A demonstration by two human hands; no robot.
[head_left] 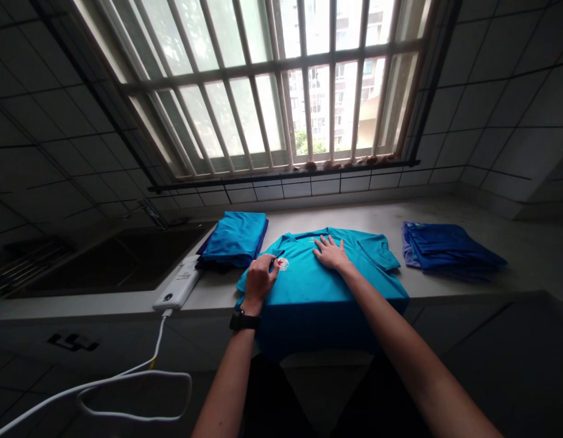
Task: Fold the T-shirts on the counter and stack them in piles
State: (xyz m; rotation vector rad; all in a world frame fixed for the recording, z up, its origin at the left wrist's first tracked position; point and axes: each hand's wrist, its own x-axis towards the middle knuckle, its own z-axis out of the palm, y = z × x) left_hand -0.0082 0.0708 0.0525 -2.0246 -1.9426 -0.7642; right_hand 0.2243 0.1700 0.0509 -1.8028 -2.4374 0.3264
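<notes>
A turquoise T-shirt [318,286] lies spread on the counter [514,255] with its lower part hanging over the front edge. A small round badge [283,263] shows on its chest. My left hand [260,277], with a black watch on the wrist, pinches the shirt's fabric close to the badge, fingers curled. My right hand [330,251] lies flat on the shirt near the collar, fingers stretched out.
A folded blue stack [235,240] sits left of the shirt, a second folded blue pile [448,249] right of it. A white power bank [178,285] with a white cable [126,389] lies at the counter's edge. A dark sink [108,258] is at the left. A barred window [281,85] rises behind.
</notes>
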